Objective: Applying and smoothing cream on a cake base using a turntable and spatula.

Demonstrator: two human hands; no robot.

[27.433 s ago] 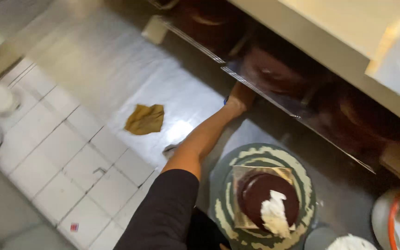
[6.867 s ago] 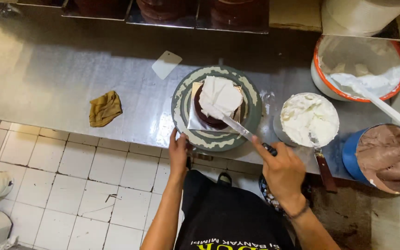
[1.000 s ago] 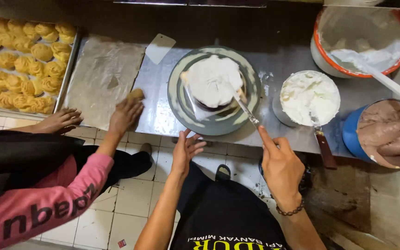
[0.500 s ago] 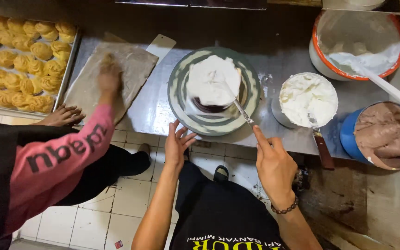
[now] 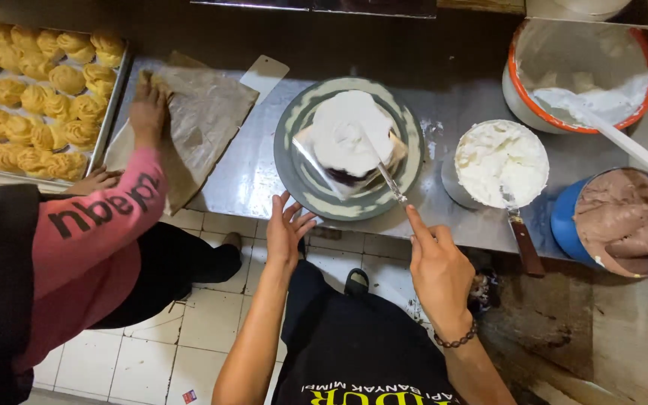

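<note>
Steel counter (image 5: 241, 176) | right hand (image 5: 436, 262) grip clamped on spatula (image 5: 384, 174) over cake (image 5: 348, 139); left hand (image 5: 286, 232) fingers apart by turntable (image 5: 346, 206); co-worker's hand (image 5: 146, 112) on paper (image 5: 208, 116)

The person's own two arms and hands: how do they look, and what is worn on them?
Both forearms are bare, with no sleeves reaching them and no gloves. The right hand has a dark beaded bracelet around its wrist. The left hand wears nothing visible: no ring, no watch, no band.
</note>
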